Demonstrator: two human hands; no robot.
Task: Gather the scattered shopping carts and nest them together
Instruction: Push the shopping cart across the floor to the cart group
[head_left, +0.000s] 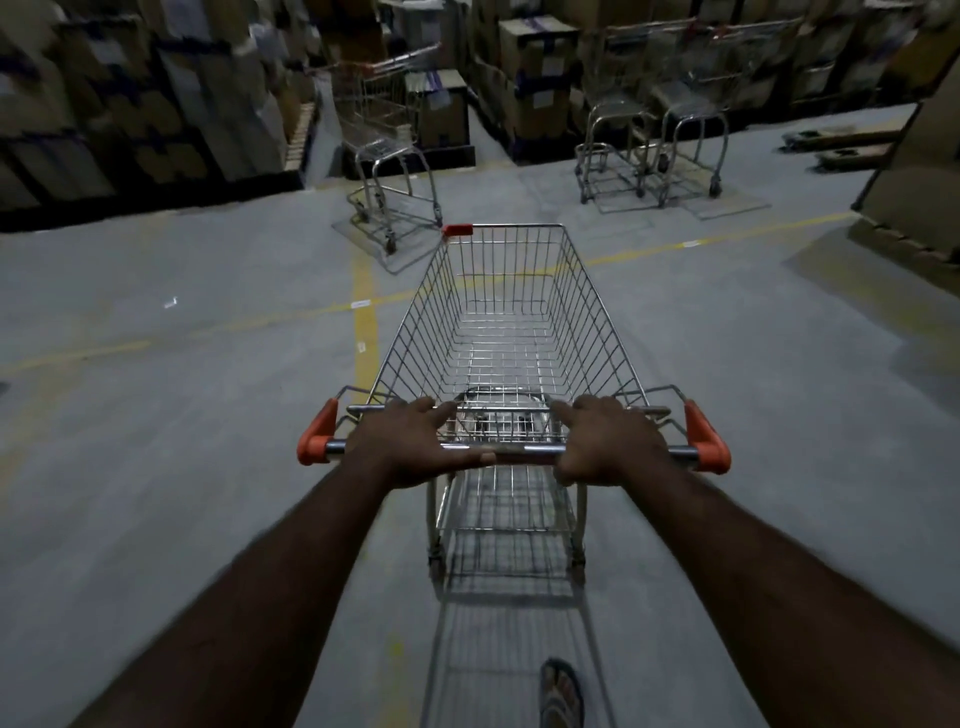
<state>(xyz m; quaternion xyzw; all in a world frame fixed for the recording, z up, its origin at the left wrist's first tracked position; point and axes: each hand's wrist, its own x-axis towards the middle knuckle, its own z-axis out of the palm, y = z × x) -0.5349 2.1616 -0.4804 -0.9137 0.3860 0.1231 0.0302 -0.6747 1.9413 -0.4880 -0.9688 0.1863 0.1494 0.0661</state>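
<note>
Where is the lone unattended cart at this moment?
In the head view the lone cart stands upper centre-left, just beyond the front left corner of the held cart, by the stacked boxes and left of the two carts parked side by side.

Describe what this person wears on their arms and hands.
Nothing shows on either: the left hand and right hand are bare, with no gloves, rings or watch visible. The left forearm and right forearm are uncovered to the frame's edge; no sleeve appears. The only clothing in view is a sandal.
</note>
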